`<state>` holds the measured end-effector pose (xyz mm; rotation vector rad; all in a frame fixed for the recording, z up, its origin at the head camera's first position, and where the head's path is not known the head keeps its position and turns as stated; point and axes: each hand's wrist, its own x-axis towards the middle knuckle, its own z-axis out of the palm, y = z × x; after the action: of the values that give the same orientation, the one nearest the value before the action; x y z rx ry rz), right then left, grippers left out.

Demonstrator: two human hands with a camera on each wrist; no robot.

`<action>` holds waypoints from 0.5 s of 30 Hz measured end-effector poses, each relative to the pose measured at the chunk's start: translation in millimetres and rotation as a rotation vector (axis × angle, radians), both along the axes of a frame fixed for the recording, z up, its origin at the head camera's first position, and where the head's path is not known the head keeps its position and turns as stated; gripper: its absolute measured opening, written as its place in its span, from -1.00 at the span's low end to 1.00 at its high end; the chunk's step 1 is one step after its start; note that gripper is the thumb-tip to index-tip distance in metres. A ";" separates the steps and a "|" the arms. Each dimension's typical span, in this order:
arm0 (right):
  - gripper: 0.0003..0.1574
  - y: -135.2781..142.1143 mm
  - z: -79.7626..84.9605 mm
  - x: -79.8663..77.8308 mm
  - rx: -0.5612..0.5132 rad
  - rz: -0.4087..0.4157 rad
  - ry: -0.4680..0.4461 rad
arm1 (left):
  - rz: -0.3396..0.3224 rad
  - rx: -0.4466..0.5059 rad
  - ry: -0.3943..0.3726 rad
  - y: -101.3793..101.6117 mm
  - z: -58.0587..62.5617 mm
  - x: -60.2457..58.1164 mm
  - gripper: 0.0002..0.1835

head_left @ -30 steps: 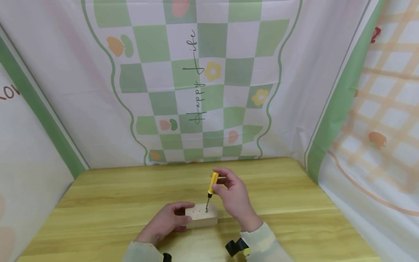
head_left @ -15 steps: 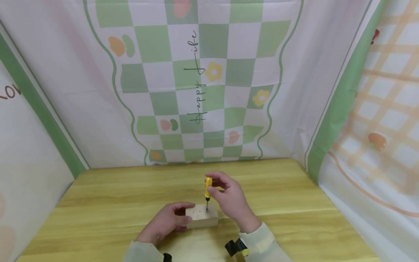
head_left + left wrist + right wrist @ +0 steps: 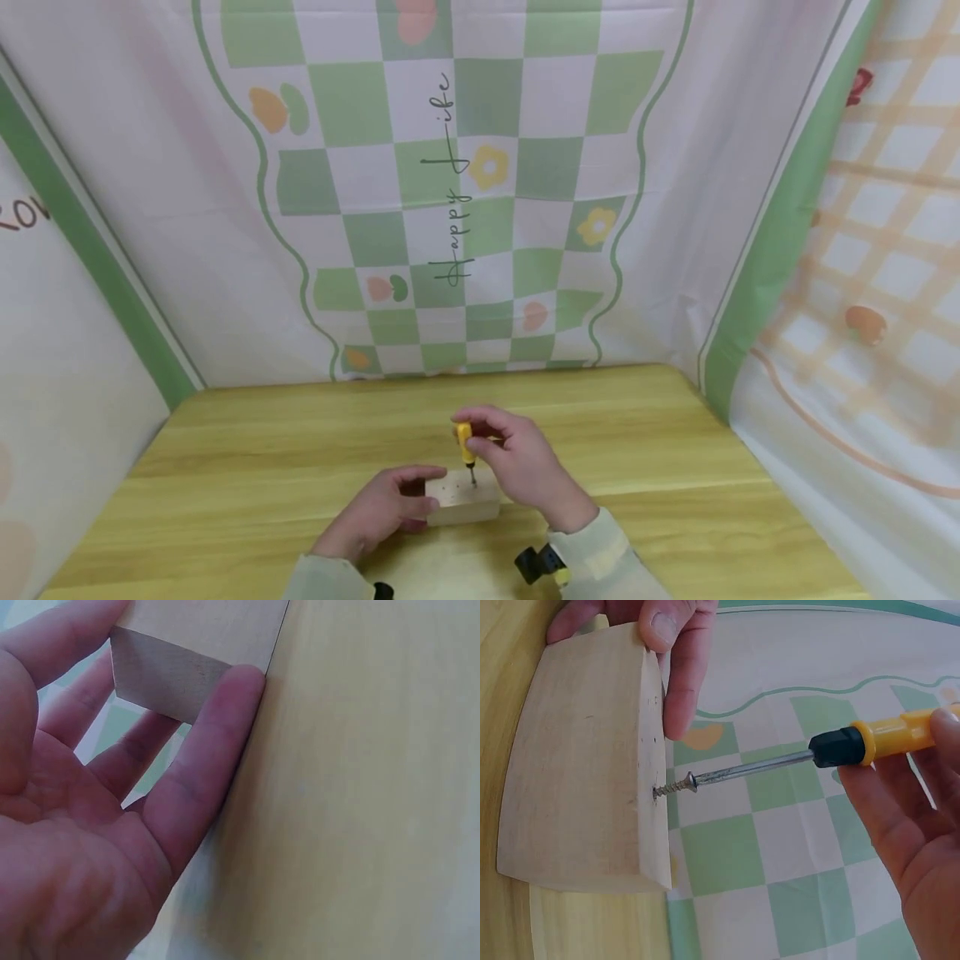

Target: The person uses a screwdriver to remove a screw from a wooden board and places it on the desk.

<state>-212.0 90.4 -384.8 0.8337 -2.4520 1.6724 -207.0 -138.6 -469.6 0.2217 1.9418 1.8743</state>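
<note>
Right hand (image 3: 521, 462): thumb and fingers pinched on the yellow handle of a small screwdriver (image 3: 896, 736). The handle's top leans slightly toward the left hand in the head view.

Left hand (image 3: 386, 507): thumb and fingers clamped on one end of a wooden block (image 3: 577, 757), thumb on the near side, forefinger along the far edge.

Screwdriver, continued: black collar (image 3: 838, 747), bare metal shank, tip meeting the head of a screw (image 3: 676, 786).

Screw: one, metal, standing in the block's top face toward the end away from the left hand; much of its thread exposed.

Block: pale, on the table in front of the person, between the two hands. Top face marked with several small dark holes (image 3: 655, 739), those in the head view lying between the screw and the left hand.

Handling note, by judgement: the step looks like turning the screw. Best done with shank and screw in one straight line, the handle brought upright, light downward pressure, short even turns. The block wants a firm hold against twisting; a tilted tip could slip from the head.

Surround: wood-grain table (image 3: 300, 433); pale sleeves (image 3: 615, 558); green-and-white checked cloth (image 3: 487, 92) hanging behind.
</note>
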 end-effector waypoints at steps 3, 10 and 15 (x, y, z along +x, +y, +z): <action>-0.62 0.4 0.7 -1.9 0.004 0.032 0.016 | -0.002 -0.001 0.000 -0.7 0.7 -0.3 -0.50; -0.64 4.2 -2.0 -10.9 0.013 0.119 0.053 | -0.005 -0.007 -0.004 -1.1 -0.4 -1.4 -0.50; -0.68 4.7 -4.3 -11.5 -0.003 0.131 0.066 | -0.009 -0.008 -0.011 -1.1 -0.8 -2.0 -0.49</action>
<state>-223.5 95.1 -389.0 1.0533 -2.3991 1.6589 -209.1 -139.7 -470.3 0.2170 1.9376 1.8577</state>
